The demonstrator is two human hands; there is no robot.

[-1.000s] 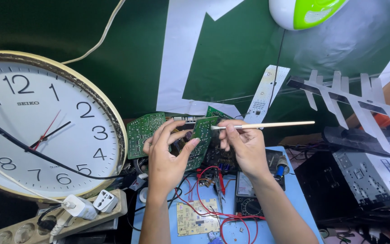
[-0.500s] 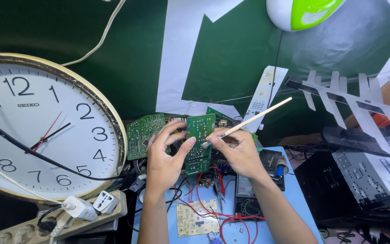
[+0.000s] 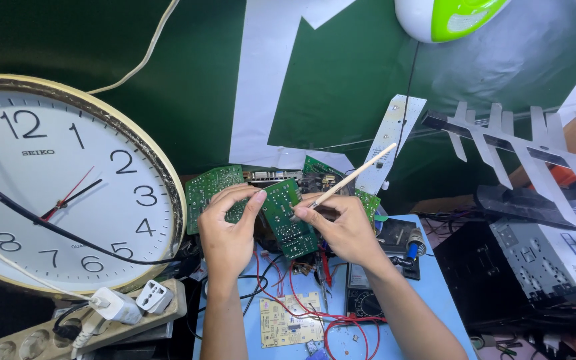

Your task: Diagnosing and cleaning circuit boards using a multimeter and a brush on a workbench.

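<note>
**Fingers on board and brush: bench inventory**

Fingers of the left hand were curled closed around the upper left edge of a green board, thumb and forefinger pinching it; the board was held tilted above the blue mat.

- Right hand: fingers closed in a pen grip on a pale brush; the handle slanted up and right, the tip end met the board's face just beside the fingertips. Bristles could not be made out.
- Second green board: behind the left hand, upright, near the first.
- Red wires: ran from under the held board down over the mat.
- Yellow board: flat on the mat, between the forearms.
- Meter: dark, on the mat under the right wrist.
- Wall clock: large, white face, gold rim, left of the hands, a black cable across it.
- Power strip: below the clock, white plugs fitted.
- Black casing: right of the mat.
- Green-and-white lamp: overhead.
</note>
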